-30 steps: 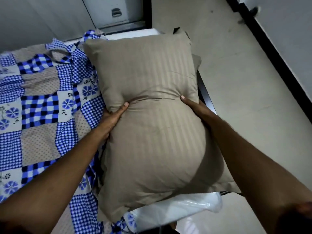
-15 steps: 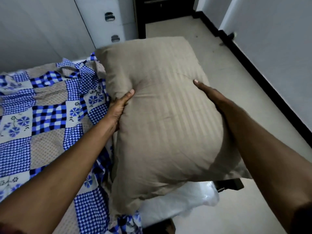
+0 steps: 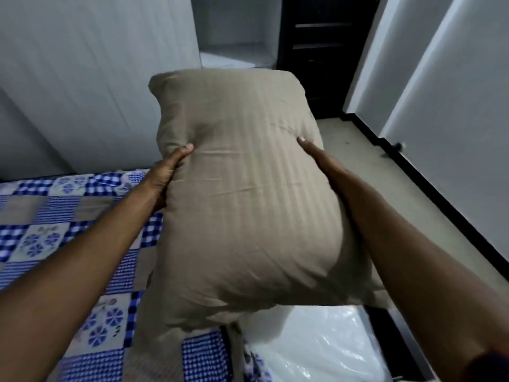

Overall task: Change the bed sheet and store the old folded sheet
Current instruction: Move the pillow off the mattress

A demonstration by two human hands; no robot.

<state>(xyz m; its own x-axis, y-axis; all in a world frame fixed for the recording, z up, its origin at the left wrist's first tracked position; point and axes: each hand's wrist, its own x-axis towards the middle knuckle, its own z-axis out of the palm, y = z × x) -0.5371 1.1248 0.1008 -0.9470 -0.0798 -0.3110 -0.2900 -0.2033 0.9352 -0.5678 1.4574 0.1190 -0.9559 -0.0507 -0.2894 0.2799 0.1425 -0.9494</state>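
pillow (image 3: 248, 202) lifted higher off the checked sheet (image 3: 41, 230) since 1 s ago; i've got l hand (image 3: 165, 175) & r hand (image 3: 319, 161) gripping its 2 sides

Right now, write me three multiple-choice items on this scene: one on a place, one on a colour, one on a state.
1. Where is the pillow?
A. flat on the floor
B. held up above the sheet
C. inside the cupboard

2. What colour are the sheet's checks?
A. red
B. green
C. blue

3. In what state is the mattress corner?
A. uncovered
B. under the sheet
C. under a towel

Answers:
1 B: the left hand and right hand grip its sides in the air.
2 C: blue-and-white squares show.
3 A: its shiny white surface shows beside the sheet's edge.
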